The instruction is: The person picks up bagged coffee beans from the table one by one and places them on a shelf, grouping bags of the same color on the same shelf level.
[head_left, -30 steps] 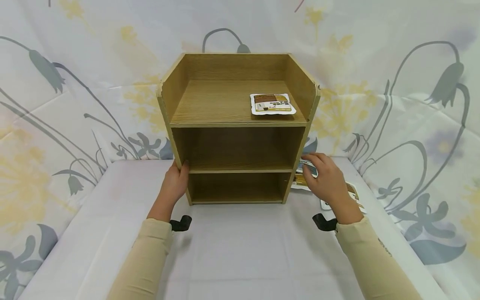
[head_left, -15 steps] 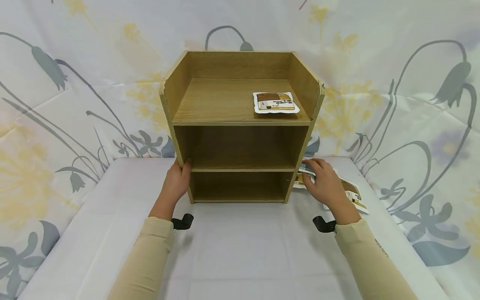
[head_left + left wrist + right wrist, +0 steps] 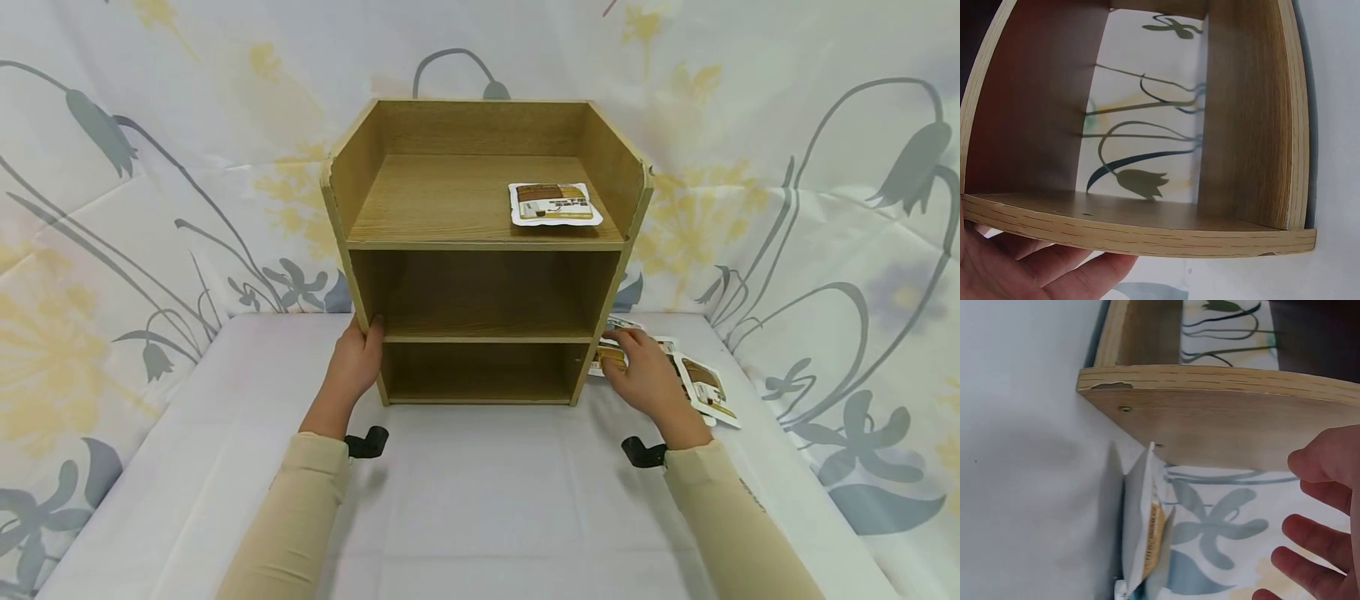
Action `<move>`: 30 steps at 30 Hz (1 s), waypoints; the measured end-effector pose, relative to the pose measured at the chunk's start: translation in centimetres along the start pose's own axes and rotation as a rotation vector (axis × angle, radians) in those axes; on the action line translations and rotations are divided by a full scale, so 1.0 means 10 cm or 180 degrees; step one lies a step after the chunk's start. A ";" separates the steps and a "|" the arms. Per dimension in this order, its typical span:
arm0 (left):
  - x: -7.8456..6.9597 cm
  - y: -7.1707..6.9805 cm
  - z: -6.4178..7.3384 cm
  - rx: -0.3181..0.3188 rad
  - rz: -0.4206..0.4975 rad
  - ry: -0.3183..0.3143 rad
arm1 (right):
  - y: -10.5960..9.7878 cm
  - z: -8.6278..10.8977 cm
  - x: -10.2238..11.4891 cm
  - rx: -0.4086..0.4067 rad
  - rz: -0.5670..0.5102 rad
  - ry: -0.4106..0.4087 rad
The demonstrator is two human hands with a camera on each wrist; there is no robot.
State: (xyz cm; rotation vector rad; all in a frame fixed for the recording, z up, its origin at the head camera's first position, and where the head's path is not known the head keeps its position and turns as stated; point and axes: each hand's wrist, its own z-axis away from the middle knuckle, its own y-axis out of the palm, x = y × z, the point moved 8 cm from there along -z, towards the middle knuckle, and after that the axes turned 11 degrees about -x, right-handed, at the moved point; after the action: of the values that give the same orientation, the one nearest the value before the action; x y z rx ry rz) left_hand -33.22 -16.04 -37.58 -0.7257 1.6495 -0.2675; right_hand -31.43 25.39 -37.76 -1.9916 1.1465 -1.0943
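Note:
A wooden shelf unit [image 3: 442,196] with stacked compartments stands upright before me. My left hand [image 3: 354,362] grips its left side panel, thumb at the front edge and fingers [image 3: 1094,278] along the outer face. Beside the right panel is my right hand [image 3: 648,375]; the right wrist view shows its fingers [image 3: 1313,534] spread, with nothing between them. Flat white packets with brown and yellow print lie around it: one packet [image 3: 611,357] by the panel, another packet [image 3: 707,387] right of the wrist. The hand hides part of this group.
A similar printed packet [image 3: 555,205] lies on the top shelf, toward the right. The unit stands on a white-covered table [image 3: 480,492], near the flowered cloth backdrop [image 3: 810,250] that also rises at both sides.
My right hand has drawn slightly toward me and the shelf's right panel, so more of the packets behind and right of it shows. The left hand keeps its grip on the unit.

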 end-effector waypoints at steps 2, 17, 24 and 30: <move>0.00 0.00 0.00 -0.0004 0.0003 -0.0013 | 0.03 0.01 -0.02 0.0073 0.0041 0.0034; 0.01 0.01 0.00 0.0029 0.0063 -0.0023 | 0.26 0.04 -0.17 0.0242 0.0056 0.0188; 0.00 0.00 0.01 0.0018 0.0062 0.0017 | 0.34 0.06 -0.23 0.0343 0.0051 0.0271; -0.01 -0.01 0.01 0.0009 0.0051 0.0022 | 0.41 0.07 -0.29 0.0378 0.0088 0.0269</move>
State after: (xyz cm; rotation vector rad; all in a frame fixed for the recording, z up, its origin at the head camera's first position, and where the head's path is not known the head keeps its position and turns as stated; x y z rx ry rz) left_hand -33.12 -16.02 -37.51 -0.7098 1.6605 -0.2612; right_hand -33.36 26.13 -42.41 -1.8489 1.1216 -1.2138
